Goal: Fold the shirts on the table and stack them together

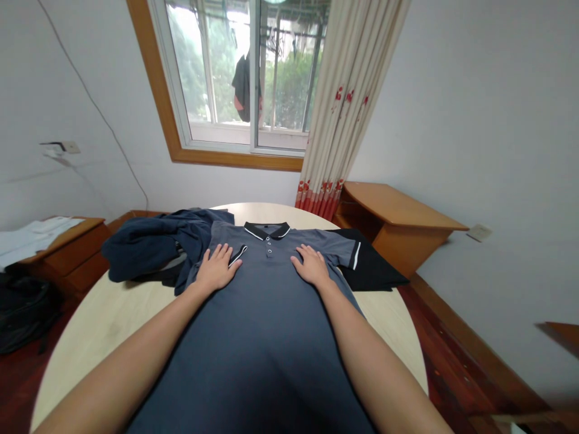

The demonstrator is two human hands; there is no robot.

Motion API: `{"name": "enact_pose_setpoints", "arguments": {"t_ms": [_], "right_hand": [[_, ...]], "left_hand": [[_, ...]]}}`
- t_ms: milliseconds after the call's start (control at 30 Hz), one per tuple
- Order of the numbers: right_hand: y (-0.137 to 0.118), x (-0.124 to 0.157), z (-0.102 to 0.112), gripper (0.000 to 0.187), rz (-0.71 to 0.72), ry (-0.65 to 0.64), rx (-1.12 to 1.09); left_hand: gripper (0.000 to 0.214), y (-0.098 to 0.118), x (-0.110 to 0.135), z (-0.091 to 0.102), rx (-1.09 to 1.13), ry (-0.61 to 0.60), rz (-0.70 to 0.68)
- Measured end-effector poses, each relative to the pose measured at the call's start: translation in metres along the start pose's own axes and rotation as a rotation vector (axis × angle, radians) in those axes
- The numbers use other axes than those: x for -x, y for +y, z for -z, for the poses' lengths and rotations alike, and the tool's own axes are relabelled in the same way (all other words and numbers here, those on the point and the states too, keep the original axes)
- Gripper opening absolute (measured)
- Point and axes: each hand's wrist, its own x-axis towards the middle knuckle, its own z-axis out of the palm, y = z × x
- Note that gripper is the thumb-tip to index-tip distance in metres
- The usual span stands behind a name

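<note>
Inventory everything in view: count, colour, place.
polo shirt: 1, grey, on table
clothes pile: 1, navy, table's left
cloth: 1, black, table's right
table: 1, pale, centre
window: 1, white frame, behind table
hanging item: 1, dark, beyond window
curtain: 1, cream/red, window's right
desk: 1, brown, right
cabinet: 1, brown, left
papers: count unclear, white, on cabinet
bag: 1, black, left floor
sockets: 2, pale, left and right
cable: 1, grey, window's left
left hand: 1, bare, on shirt
right hand: 1, bare, on shirt

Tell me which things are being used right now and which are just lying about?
Being used:
- left hand and right hand, both on the shirt
- grey shirt
- table under it

Seemingly just lying about:
- dark blue clothes
- black cloth
- papers
- black bag
</note>
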Motion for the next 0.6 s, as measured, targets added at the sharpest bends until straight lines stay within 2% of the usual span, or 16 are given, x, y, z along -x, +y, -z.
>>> {"name": "enact_pose_setpoints", "arguments": {"t_ms": [100,200,233,300,400,500,600], "right_hand": [[0.003,-0.004,0.018,0.048,-0.037,0.134,-0.013],[0.022,-0.008,0.049,0.046,-0.251,0.343,0.035],[0.031,-0.009,0.059,0.047,-0.338,0.374,0.067],[0.052,-0.010,0.072,0.051,-0.504,0.348,0.120],[0.078,-0.010,0.078,0.060,-0.675,0.214,0.140],[0.093,-0.011,0.073,0.062,-0.724,0.107,0.055],[0.103,-0.014,0.070,0.056,-0.718,0.104,-0.027]], "left_hand": [[0.066,-0.001,0.000,0.000,0.003,0.032,-0.011],[0.062,-0.001,0.001,0.001,0.012,0.043,-0.015],[0.061,-0.001,0.002,0.002,0.021,0.040,-0.018],[0.059,-0.001,0.003,0.003,0.047,0.034,-0.026],[0.058,-0.002,0.004,0.004,0.082,0.025,-0.030],[0.059,-0.001,0.005,0.006,0.101,0.015,-0.032],[0.059,0.000,0.005,0.008,0.113,0.008,-0.029]]}}
